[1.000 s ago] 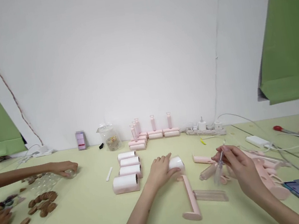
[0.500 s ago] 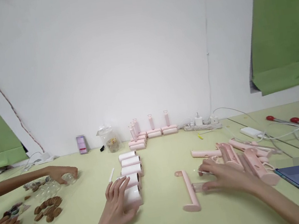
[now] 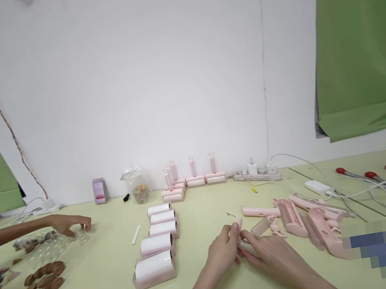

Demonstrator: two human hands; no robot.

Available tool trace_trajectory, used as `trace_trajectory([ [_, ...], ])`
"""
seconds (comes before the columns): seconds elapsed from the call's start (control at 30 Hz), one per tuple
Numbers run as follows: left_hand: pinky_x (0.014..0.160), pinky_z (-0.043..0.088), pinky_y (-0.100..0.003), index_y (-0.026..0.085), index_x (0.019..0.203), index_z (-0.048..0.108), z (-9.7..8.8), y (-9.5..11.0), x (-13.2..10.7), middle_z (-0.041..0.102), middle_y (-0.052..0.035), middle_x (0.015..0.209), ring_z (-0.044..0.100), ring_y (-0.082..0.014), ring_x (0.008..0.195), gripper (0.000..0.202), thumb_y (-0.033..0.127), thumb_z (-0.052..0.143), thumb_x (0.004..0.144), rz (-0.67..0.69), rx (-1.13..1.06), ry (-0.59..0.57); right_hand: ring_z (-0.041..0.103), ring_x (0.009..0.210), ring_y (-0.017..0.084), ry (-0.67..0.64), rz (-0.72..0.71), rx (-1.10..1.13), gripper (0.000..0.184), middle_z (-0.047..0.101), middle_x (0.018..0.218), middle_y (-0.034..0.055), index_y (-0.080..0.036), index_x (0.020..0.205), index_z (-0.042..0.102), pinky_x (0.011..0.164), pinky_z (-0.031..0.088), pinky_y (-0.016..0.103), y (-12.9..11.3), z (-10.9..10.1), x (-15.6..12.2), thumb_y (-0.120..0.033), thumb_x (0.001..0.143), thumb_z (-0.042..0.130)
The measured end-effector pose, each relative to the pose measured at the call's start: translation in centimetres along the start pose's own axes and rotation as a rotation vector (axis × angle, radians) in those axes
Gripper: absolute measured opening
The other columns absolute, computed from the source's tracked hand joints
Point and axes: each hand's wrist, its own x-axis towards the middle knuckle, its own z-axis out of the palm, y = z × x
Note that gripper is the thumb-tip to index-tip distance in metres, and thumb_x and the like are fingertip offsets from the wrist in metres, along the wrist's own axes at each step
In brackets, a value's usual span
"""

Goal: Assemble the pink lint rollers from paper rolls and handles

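Note:
My left hand (image 3: 223, 252) is closed around a pink lint roller frame (image 3: 239, 223), most of which its fingers hide. Against it my right hand (image 3: 271, 251) grips a clear plastic piece (image 3: 248, 248), tube-like in what shows. Both hands meet low over the table, right of a column of white lint rolls (image 3: 154, 268) in pale pink holders. Beyond the right hand lie loose pink frames (image 3: 293, 219), another clear piece (image 3: 261, 227) and small pink heart-shaped parts (image 3: 273, 224).
Assembled pink lint rollers (image 3: 195, 180) stand by the wall, beside a power strip (image 3: 256, 176). A co-worker's hand (image 3: 68, 224) touches clear plastic pieces (image 3: 50, 247), near brown discs (image 3: 46, 279). Red-handled tools (image 3: 372, 177) and cables lie right. A white strip (image 3: 136, 234) lies left of the rolls.
My left hand has left the white rolls and moved right to the pink frame, which is off the table. My right hand has come left to meet it. The view has shifted slightly.

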Motion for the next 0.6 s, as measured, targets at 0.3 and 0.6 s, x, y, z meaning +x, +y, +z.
trace_trajectory([
  [0.3,0.064,0.037,-0.024,0.020,0.078,0.063,-2.9,-3.0,-0.7,0.065,-0.0043,0.067,0.059,-0.0189,0.067,0.062,0.053,0.011,0.085,0.198,0.460,-0.048,0.047,0.044,0.009,-0.219,-0.227,0.253,0.013,0.056,0.052,-0.0047,-0.021,0.073,0.058,0.044,0.023,0.020,0.8,-2.0,-1.4,-0.023,0.074,0.045],
  [0.6,0.071,0.038,-0.030,0.027,0.112,0.048,0.2,-1.1,3.4,0.062,-0.0058,0.098,0.057,-0.0218,0.087,0.052,0.044,0.007,0.088,0.141,0.449,0.193,0.058,0.066,0.020,-0.173,0.088,0.150,0.016,0.060,0.079,0.0011,-0.028,0.081,0.063,0.058,0.035,0.026,6.6,-1.0,-1.6,-0.027,0.070,0.051],
])
